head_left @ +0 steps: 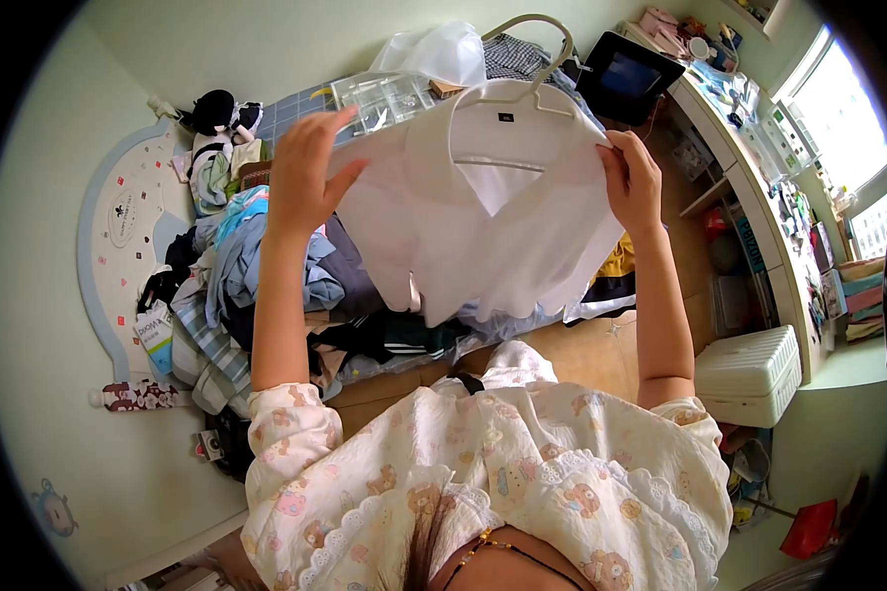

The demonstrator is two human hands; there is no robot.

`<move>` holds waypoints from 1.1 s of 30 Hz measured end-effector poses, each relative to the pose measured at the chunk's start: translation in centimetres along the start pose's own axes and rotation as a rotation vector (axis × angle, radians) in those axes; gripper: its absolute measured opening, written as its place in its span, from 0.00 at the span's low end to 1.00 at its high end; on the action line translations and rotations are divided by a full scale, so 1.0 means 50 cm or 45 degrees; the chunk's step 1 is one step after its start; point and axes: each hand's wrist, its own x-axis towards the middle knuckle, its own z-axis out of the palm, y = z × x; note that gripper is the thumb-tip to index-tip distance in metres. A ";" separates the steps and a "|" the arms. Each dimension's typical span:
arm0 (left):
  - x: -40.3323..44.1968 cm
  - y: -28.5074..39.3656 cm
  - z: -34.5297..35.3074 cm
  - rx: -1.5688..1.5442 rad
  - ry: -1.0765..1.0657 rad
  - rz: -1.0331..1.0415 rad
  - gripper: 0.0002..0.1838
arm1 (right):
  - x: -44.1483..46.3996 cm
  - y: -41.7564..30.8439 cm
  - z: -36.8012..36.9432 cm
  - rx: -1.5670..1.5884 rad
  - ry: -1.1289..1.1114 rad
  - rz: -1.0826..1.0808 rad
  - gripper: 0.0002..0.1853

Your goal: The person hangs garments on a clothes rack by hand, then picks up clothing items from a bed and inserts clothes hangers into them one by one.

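A white V-necked garment (414, 217) hangs on a pale hanger (571, 44), whose hook curves up above the collar. My right hand (629, 177) pinches the garment's shoulder on the right side. At the other shoulder, my left hand (310, 167) is raised with thumb and fingers apart, beside the fabric and not closed on it. A small dark label shows inside the collar. The lower edge of the garment hangs in folds over the bed.
Heaped clothes (256, 246) cover the bed near the headboard (133, 236). Behind the garment lie a clear plastic box (384, 94) and a plastic bag (429, 54). A dark screen (626, 77) stands by the long desk (759, 207). A white case (749, 377) sits at the right.
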 end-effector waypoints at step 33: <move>0.053 0.305 0.216 -1.022 -0.697 -0.196 0.13 | -0.235 0.051 -0.431 -0.606 0.417 0.475 0.06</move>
